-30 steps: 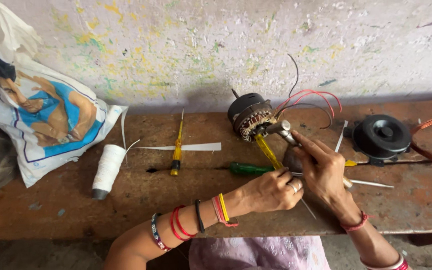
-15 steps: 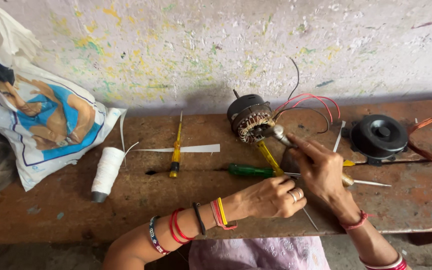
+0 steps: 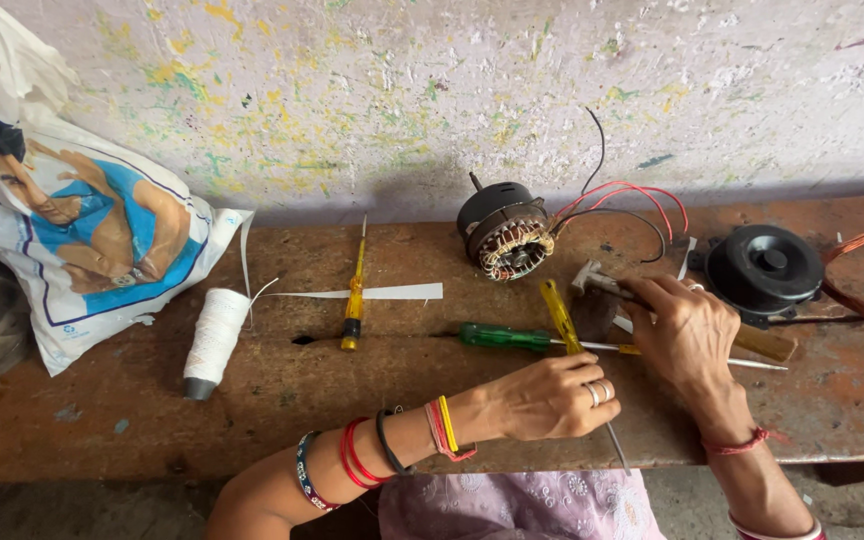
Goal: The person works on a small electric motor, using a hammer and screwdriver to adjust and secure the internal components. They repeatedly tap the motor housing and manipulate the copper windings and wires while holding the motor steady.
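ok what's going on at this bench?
A person works at a worn wooden bench. The right hand grips a small hammer beside a motor stator with red wires. The left hand rests on the bench near a yellow-handled screwdriver. A green screwdriver and white thread spool lie nearby.

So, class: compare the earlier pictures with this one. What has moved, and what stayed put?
The right hand drew the small hammer back from the motor, toward the person, still gripping it. The left hand shifted little and keeps pinching the thin rod at the bench edge. The motor, green screwdriver, yellow screwdriver, thread spool and bag stayed in place.
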